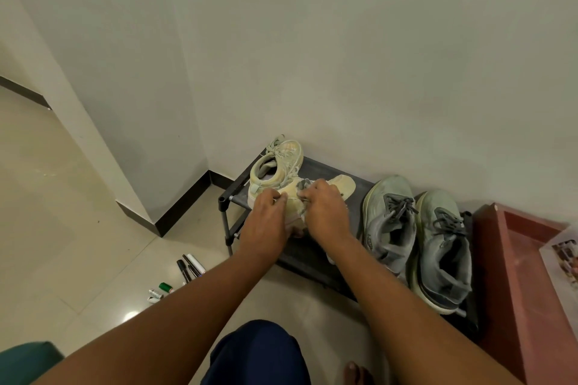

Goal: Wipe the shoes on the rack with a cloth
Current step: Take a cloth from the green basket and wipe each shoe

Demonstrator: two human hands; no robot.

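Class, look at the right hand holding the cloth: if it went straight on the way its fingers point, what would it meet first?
The right hand points up-left, so it would probably meet the left hand on the yellow shoe; depth is unclear.

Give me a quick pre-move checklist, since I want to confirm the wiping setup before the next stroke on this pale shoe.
1. Left hand holds the pale yellow shoe being wiped: ok.
2. Right hand grips the grey cloth against that shoe: ok.
3. Second pale yellow shoe sits on the rack, apart from the hands: ok.
4. Grey sneakers stand upright on the rack's right side, out of the way: ok.
5. Which shoe parts are already clean: cannot tell.
6. Markers on the floor lie left of the rack: ok.
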